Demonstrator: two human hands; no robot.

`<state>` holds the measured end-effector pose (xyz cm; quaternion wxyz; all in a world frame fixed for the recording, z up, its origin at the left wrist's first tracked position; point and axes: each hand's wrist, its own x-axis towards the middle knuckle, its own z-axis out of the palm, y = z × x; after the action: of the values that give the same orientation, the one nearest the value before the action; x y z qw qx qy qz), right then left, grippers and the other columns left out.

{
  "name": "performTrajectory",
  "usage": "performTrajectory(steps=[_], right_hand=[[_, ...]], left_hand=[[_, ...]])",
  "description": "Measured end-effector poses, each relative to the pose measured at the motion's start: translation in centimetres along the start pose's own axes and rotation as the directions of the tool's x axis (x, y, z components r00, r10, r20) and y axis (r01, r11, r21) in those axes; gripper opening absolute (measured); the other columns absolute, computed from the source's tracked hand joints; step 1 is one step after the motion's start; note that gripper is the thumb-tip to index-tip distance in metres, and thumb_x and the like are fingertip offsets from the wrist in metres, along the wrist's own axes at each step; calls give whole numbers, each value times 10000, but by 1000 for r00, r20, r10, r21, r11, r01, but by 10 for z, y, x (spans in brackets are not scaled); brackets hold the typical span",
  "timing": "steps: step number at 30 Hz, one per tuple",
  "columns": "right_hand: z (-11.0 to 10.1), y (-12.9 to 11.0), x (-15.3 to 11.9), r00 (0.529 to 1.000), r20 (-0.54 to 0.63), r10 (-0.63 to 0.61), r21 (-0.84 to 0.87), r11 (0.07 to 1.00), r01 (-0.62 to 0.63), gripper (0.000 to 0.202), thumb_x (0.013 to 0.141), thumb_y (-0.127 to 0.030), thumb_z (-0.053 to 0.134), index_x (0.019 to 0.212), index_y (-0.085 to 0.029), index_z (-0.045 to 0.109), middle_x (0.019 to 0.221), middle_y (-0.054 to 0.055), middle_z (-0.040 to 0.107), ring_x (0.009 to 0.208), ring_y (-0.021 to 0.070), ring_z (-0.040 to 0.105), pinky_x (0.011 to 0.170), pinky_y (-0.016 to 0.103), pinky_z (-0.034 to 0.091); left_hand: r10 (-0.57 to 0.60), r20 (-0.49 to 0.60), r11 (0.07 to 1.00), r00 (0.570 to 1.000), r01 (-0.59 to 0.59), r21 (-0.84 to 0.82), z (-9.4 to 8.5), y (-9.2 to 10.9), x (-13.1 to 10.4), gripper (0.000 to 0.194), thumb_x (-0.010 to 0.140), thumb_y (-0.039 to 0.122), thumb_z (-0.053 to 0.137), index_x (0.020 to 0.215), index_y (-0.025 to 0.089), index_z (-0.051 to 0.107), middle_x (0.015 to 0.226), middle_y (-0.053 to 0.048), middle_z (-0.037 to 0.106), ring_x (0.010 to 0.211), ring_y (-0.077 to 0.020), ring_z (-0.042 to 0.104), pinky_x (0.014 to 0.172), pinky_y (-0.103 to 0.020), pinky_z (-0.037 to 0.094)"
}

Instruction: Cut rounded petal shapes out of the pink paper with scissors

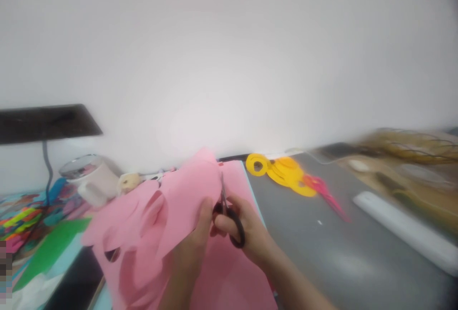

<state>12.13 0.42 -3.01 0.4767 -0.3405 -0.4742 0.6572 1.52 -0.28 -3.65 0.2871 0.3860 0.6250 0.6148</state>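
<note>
My right hand is closed round the black handles of a pair of scissors, whose blades point up along the right edge of a raised pink sheet. My left hand pinches that sheet near its lower right edge, close to the scissors; part of this hand is behind the paper. Under both hands lie more pink sheets. Left of them is a pink sheet with cut-out holes, rumpled and curling.
Yellow paper rings and a pink tool lie on the grey table. A white bar is at right. At left stand a white mug, colourful pieces and a green sheet. A wall rises behind.
</note>
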Motion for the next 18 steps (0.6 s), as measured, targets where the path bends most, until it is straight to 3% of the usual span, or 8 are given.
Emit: performTrajectory(steps=[4, 8, 14, 18], right_hand=[[2, 3, -1, 1000, 5, 7, -22, 1000, -7, 291, 687, -290, 748, 817, -186, 509, 584, -58, 558, 536, 125, 562, 544, 243, 420], [4, 3, -1, 999, 24, 31, -6, 999, -31, 322, 670, -282, 772, 741, -190, 472, 568, -70, 515, 516, 101, 514, 529, 227, 386], [0, 7, 1, 998, 53, -30, 80, 996, 25, 340, 668, -263, 791, 825, -192, 498, 704, -57, 538, 537, 61, 395, 581, 237, 371], [-1, 10, 2, 998, 56, -34, 83, 996, 29, 343, 678, -259, 789, 776, -196, 466, 692, -62, 512, 565, 71, 411, 617, 250, 394]], left_hand=[[-125, 70, 992, 990, 125, 8, -4, 5, 1, 423, 706, 572, 636, 502, 204, 592, 459, -29, 571, 416, -177, 534, 428, -322, 469], [-196, 57, 980, 979, 194, 36, -6, 20, -3, 413, 673, 545, 655, 456, 205, 571, 410, -13, 542, 423, -170, 526, 434, -301, 436], [-170, 3, 985, 985, 170, 2, -4, 30, -7, 285, 653, 463, 676, 589, 185, 676, 560, -26, 660, 592, -206, 639, 642, -323, 516], [-184, 10, 982, 983, 184, 31, -4, 29, -7, 295, 653, 471, 674, 580, 185, 666, 559, -32, 661, 567, -214, 632, 645, -348, 509]])
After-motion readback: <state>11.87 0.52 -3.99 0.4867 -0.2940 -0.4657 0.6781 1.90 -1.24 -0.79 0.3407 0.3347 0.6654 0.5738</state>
